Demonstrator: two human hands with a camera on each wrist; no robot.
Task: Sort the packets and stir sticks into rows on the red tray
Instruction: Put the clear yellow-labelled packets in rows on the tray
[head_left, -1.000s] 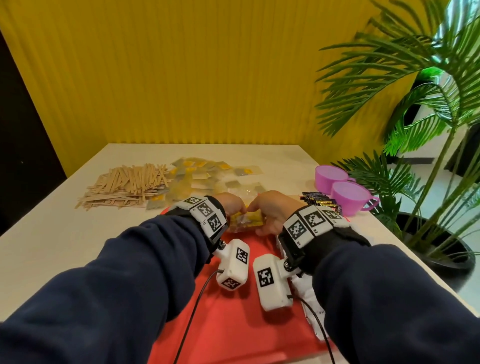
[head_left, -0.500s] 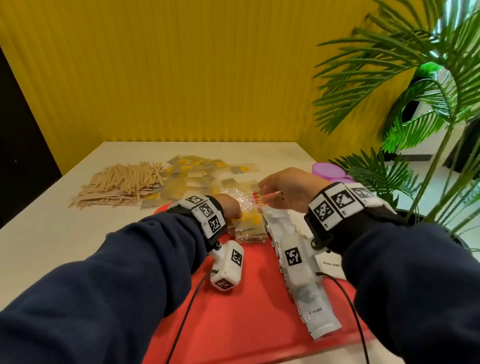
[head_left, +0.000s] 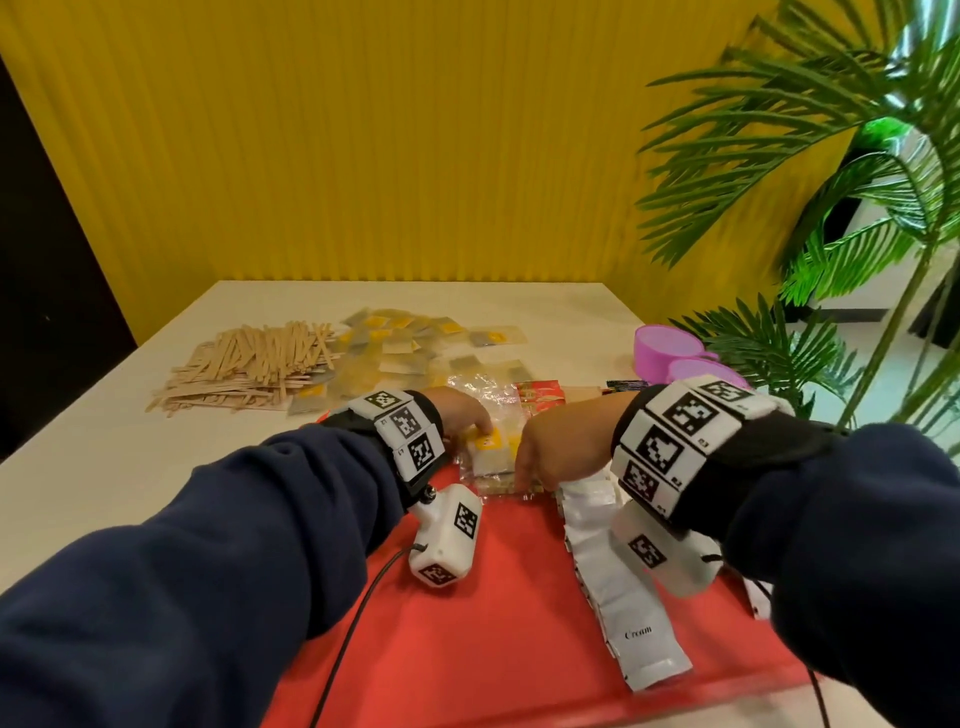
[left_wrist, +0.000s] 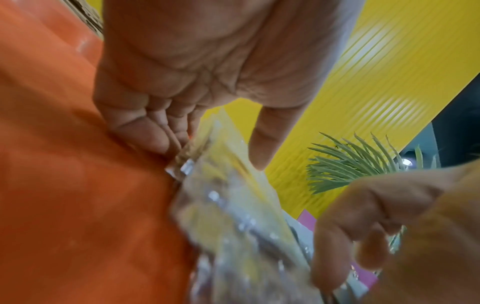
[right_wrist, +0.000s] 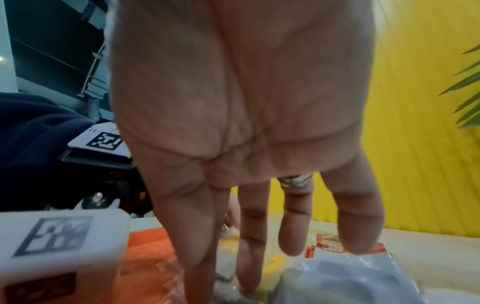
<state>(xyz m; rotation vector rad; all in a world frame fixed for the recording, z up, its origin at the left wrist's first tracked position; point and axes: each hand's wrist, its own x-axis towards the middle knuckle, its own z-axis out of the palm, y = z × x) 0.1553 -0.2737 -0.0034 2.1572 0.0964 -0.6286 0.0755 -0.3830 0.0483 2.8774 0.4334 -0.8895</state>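
At the far end of the red tray (head_left: 467, 623) lies a stack of clear packets with yellow labels (head_left: 488, 457). My left hand (head_left: 462, 415) stands at the stack's left side, fingertips (left_wrist: 155, 142) against its edge on the tray and the index finger stretched over its top. My right hand (head_left: 556, 452) is at the stack's right side with straight fingers (right_wrist: 249, 257) pointing down onto the packets (right_wrist: 272, 261). A row of white cream packets (head_left: 623, 587) runs along the tray's right part. Wooden stir sticks (head_left: 249, 364) lie heaped on the table at the far left.
Loose clear packets (head_left: 400, 348) are spread behind the tray, with red packets (head_left: 543, 395) and dark ones (head_left: 628, 384) beside them. Two purple cups (head_left: 675, 358) stand at the right table edge near a potted palm (head_left: 831, 260). A yellow wall closes the back.
Half a second ago my right hand was raised over the red packets to the right. It has come back down to the right side of the stack. The left hand stayed by the stack.
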